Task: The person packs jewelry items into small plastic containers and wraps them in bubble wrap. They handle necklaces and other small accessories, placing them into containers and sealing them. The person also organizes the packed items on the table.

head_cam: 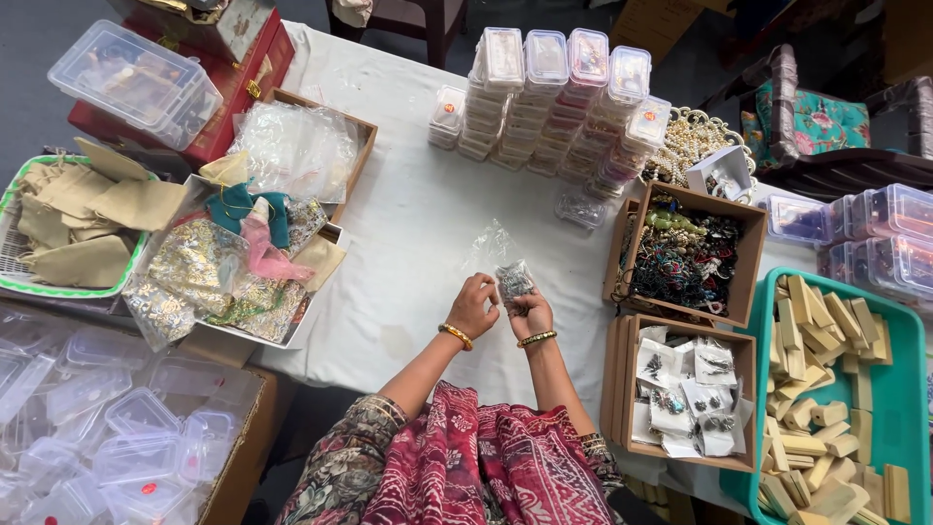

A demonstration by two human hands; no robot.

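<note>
My left hand [473, 304] and my right hand [531, 314] meet above the white tablecloth [408, 224], both gripping a small clear plastic pouch [507, 272] with dark jewellery pieces inside. The pouch's open top sticks up past my fingers. A gold bangle circles each wrist. My patterned maroon sleeves and lap fill the lower middle of the head view.
Stacks of small clear lidded boxes [564, 97] stand behind. To the right lie a cardboard box of tangled jewellery [692, 255], a box of bagged pieces [685, 389] and a teal tray of wooden blocks [836, 389]. At left sit fabric pouches [87, 219], gold bags [209, 277] and empty plastic boxes [107, 428].
</note>
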